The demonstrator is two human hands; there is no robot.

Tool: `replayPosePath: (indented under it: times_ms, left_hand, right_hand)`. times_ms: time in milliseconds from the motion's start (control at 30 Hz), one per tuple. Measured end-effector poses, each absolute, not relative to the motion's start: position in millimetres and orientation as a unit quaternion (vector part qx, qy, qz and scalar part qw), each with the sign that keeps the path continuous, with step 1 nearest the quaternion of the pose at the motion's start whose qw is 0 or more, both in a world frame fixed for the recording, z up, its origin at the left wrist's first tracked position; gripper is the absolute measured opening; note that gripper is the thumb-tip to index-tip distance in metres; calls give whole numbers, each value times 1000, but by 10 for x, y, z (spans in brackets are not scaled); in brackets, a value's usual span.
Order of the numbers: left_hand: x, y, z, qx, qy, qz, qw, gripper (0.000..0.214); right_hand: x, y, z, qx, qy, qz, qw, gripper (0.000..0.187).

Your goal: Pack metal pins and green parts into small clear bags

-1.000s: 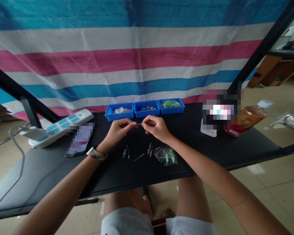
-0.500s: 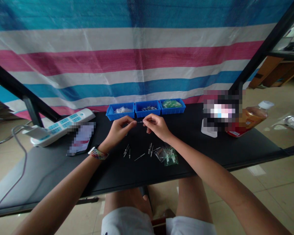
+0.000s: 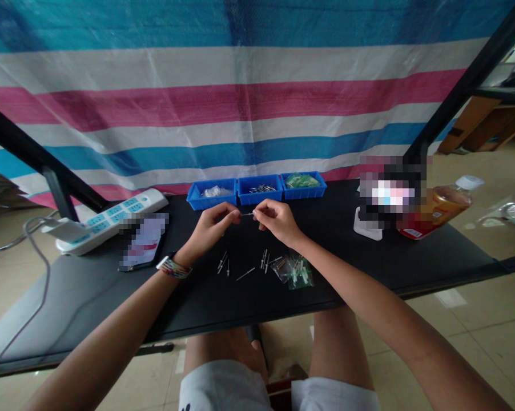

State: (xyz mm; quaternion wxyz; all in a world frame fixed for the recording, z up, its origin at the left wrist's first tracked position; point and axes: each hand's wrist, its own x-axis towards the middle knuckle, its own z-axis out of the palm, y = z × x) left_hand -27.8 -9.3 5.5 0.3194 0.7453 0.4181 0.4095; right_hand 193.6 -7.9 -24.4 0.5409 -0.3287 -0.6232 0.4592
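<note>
A thin silver pop rivet (image 3: 247,214) spans the gap between my two hands, above the black table. My left hand (image 3: 212,228) pinches its left end between thumb and index finger. At the other end, my right hand (image 3: 278,221) grips it with closed fingertips. Below them lie several loose rivets (image 3: 245,274), in small groups. Small clear bags (image 3: 301,274) with pale pieces and rivets lie beside the right forearm. Behind the hands stand three blue bins: the left bin (image 3: 197,200) holds white bags, the middle bin (image 3: 253,198) loose rivets, the right bin (image 3: 311,191) green bags.
A white power strip (image 3: 152,200) with a plugged-in cable and a phone (image 3: 144,242) occupy the table's left side. On the right are a white stand (image 3: 367,225), a blurred-out device and a drink bottle (image 3: 448,202). A striped sheet (image 3: 240,105) hangs behind the table.
More of the rivet shows between the hands, as the right fingertips have shifted slightly right. The whole view has moved a little; the things on the table have stayed in place.
</note>
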Motion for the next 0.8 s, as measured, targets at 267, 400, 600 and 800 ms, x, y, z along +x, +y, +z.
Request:
replayPosePath:
  times_ms: [267,400,600,800]
  left_hand:
    - [-285,-88,39,748,386,418,343,39]
    - [-302,-68,3,761,398,407,310,38]
    - [-314,-40,-38,762,421,404,279,40]
    - [-304,-45,-37,763,416,404,284,43]
  right_hand:
    - [1939,-38,-305,-327,-625,447,550,35]
    - [1925,-43,-296,-329,-609,474,544,28]
    - [1907,-65,-248,-320,-592,504,542,21]
    - [1907,-81,-240,-323,-598,497,539,19]
